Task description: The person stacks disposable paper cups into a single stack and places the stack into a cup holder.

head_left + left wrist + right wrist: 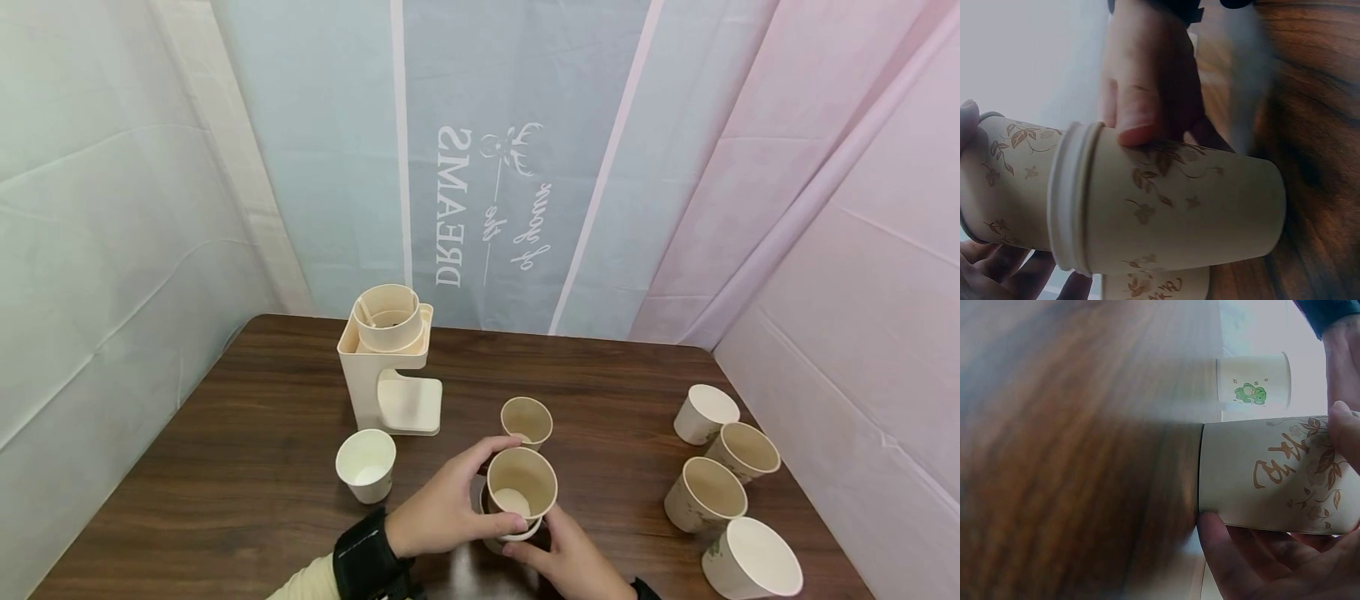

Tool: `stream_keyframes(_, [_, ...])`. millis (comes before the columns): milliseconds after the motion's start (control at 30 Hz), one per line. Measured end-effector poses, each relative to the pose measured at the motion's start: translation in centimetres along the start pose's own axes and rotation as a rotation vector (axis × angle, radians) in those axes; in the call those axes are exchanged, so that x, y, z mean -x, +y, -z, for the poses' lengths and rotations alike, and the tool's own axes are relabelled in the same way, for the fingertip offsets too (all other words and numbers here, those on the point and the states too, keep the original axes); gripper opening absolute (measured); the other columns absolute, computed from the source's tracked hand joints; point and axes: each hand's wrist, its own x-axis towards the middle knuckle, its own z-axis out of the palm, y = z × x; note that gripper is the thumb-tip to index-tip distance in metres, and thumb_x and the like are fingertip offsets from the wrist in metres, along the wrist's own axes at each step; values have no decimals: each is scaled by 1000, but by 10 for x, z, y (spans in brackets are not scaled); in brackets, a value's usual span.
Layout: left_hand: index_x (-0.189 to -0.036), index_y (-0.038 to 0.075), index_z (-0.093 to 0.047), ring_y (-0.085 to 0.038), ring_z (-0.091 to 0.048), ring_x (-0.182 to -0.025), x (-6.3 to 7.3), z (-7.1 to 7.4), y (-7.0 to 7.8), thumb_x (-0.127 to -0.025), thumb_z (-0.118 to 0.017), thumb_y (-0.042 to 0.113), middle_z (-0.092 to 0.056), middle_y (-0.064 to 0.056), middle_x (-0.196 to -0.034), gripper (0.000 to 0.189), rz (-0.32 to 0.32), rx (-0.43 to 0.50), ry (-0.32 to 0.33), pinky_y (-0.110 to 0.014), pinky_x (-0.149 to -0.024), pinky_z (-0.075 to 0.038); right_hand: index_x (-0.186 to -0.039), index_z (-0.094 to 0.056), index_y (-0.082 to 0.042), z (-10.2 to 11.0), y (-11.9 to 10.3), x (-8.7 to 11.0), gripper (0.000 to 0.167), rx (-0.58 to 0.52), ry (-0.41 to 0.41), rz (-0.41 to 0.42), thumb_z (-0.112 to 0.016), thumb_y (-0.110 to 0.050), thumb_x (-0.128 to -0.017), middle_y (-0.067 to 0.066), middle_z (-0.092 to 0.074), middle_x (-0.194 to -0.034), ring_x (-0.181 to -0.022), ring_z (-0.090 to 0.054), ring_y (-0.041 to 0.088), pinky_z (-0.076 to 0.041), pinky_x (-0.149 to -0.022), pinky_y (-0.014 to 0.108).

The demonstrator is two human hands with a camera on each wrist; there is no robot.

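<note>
The left hand (438, 508) had its fingers curled round a tan cup (523, 479), its base inside the rim of a lower cup (1191, 203) that the right hand (573, 560) grasped. Whether that lower one touched the tabletop (225, 467) was hard to tell.

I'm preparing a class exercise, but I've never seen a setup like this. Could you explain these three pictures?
There is no machine gripping here, just a person's left hand and right hand, both bare. The wide picture comes from a camera on the head; the close ones, from a camera on each wrist. The left hand holds a brown paper cup, its lower part apparently inside the nested cups that the right hand holds. On the wood-grain table, another brown cup stands just beyond. To the left are a single white cup and a cream stand with a round container on top; to the right, two white cups and two brown cups.
</note>
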Motion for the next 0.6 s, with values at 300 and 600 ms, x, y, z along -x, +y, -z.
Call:
stream_keyframes(300, [-149,7,-45,-21,-62,-107,5,-2,-11,-88,-82,27,-62,-2,-134,74,-20,-14,-3,-30,-95,-50,-144,-47,-9,0,1,0,58,14,21,122,-75,-24,-95,9,-61,-133,-120,-57,12,-48,-99,25])
stream_keyframes(600, [-151,10,-44,-20,-61,-109,9,-3,-19,-89,-82,31,-64,-2,-127,76,58,-15,-36,-30,-97,-48,-146,-44,-5,1,2,0,61,-5,9,116,-74,-20,-95,15,-59,-136,-119,-58,16,-51,-94,27])
